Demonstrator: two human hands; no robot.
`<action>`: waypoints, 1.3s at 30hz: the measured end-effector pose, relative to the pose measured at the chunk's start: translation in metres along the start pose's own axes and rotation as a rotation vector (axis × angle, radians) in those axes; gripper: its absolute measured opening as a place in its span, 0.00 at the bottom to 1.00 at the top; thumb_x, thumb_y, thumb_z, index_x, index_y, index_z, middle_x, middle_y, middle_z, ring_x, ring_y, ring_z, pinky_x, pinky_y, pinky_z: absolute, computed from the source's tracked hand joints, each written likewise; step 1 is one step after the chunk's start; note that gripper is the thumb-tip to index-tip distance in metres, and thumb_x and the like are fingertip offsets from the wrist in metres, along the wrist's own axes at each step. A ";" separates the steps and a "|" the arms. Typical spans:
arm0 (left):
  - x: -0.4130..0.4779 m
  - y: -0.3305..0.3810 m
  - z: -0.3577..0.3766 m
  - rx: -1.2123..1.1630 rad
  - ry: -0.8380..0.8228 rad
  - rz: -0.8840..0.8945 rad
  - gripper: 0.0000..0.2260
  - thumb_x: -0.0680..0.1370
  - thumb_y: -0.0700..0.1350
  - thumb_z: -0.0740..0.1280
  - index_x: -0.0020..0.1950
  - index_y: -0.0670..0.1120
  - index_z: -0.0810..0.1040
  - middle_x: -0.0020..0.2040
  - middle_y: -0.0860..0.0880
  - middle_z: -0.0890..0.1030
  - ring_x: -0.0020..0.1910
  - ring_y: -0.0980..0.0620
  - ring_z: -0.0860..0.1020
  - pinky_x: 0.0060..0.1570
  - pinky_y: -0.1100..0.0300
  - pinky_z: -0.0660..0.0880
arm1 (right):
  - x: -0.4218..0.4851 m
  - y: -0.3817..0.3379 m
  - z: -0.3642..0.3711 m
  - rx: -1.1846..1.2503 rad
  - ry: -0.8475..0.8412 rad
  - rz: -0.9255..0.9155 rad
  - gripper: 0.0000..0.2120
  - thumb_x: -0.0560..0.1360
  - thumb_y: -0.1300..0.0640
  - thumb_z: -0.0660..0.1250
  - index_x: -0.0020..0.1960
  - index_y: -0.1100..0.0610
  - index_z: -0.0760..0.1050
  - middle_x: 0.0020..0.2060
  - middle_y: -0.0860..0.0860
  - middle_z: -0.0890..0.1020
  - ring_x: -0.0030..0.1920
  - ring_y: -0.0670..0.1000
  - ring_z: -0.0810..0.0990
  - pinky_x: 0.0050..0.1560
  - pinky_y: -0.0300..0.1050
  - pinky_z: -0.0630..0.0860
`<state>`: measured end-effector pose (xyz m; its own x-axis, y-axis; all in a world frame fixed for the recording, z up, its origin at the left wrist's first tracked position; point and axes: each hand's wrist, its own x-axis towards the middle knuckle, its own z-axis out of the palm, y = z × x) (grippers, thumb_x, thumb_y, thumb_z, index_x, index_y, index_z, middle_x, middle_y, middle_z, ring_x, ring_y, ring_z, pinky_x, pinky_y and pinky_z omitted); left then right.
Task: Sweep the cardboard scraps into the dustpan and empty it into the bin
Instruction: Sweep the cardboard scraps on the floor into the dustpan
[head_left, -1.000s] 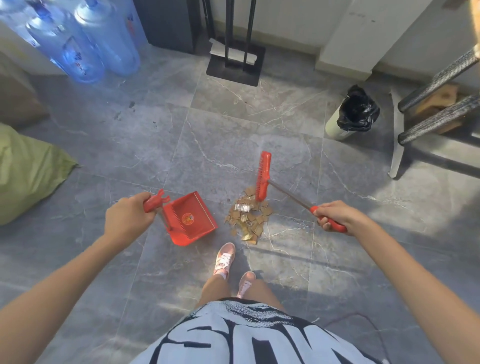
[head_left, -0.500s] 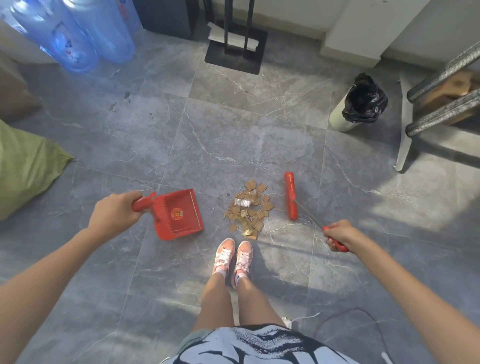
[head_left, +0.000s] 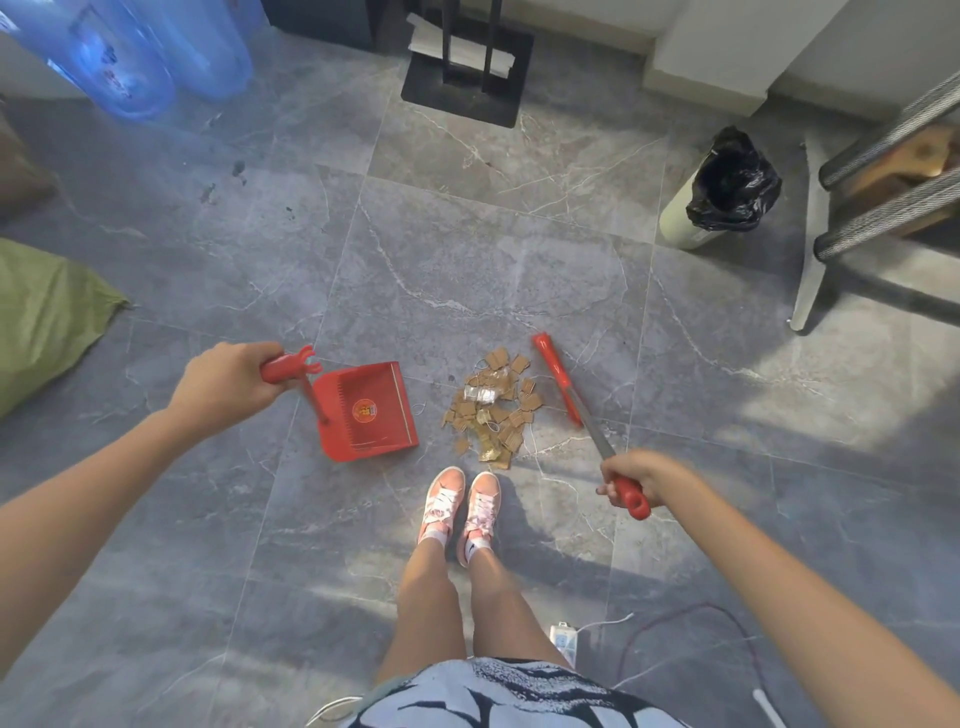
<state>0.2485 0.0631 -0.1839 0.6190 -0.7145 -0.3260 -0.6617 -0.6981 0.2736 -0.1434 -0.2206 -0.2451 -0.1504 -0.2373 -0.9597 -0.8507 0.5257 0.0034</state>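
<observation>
A heap of brown cardboard scraps lies on the grey tiled floor just ahead of my pink shoes. My left hand grips the handle of a red dustpan, which sits on the floor left of the heap with its mouth facing the scraps. My right hand grips the red handle of a broom; the red brush head rests on the floor at the heap's right edge. The bin, pale with a black liner, stands at the far right.
Blue water bottles stand at the far left, a green sack at the left edge. A black stand base sits at the back centre. A chair frame is beside the bin. Cables and a power strip lie behind my feet.
The brush head has swung from the far side of the heap to its right side. The dustpan has moved down flat onto the floor, closer to the heap. My feet came together.
</observation>
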 end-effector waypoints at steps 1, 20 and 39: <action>0.002 0.004 0.002 -0.005 -0.007 0.011 0.15 0.70 0.53 0.74 0.34 0.48 0.72 0.33 0.43 0.80 0.39 0.35 0.79 0.34 0.53 0.68 | 0.000 0.000 0.002 0.010 -0.010 -0.004 0.11 0.75 0.70 0.52 0.57 0.65 0.61 0.34 0.59 0.73 0.13 0.46 0.68 0.17 0.32 0.66; 0.044 0.059 -0.012 0.102 -0.028 0.249 0.18 0.73 0.56 0.71 0.33 0.50 0.65 0.27 0.48 0.72 0.32 0.38 0.76 0.31 0.54 0.69 | -0.007 -0.003 0.003 0.113 -0.004 -0.085 0.13 0.78 0.69 0.54 0.63 0.67 0.63 0.29 0.56 0.68 0.21 0.48 0.67 0.20 0.37 0.67; 0.083 0.059 0.012 0.041 -0.104 0.330 0.18 0.72 0.53 0.72 0.32 0.49 0.65 0.24 0.52 0.66 0.27 0.43 0.66 0.30 0.56 0.66 | -0.036 -0.047 0.078 -0.100 0.105 -0.149 0.14 0.81 0.62 0.57 0.63 0.68 0.64 0.31 0.55 0.72 0.22 0.48 0.69 0.15 0.36 0.64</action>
<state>0.2555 -0.0371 -0.2056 0.3236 -0.8914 -0.3173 -0.8366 -0.4262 0.3441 -0.0582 -0.1730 -0.2332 -0.0662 -0.3933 -0.9170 -0.9125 0.3957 -0.1039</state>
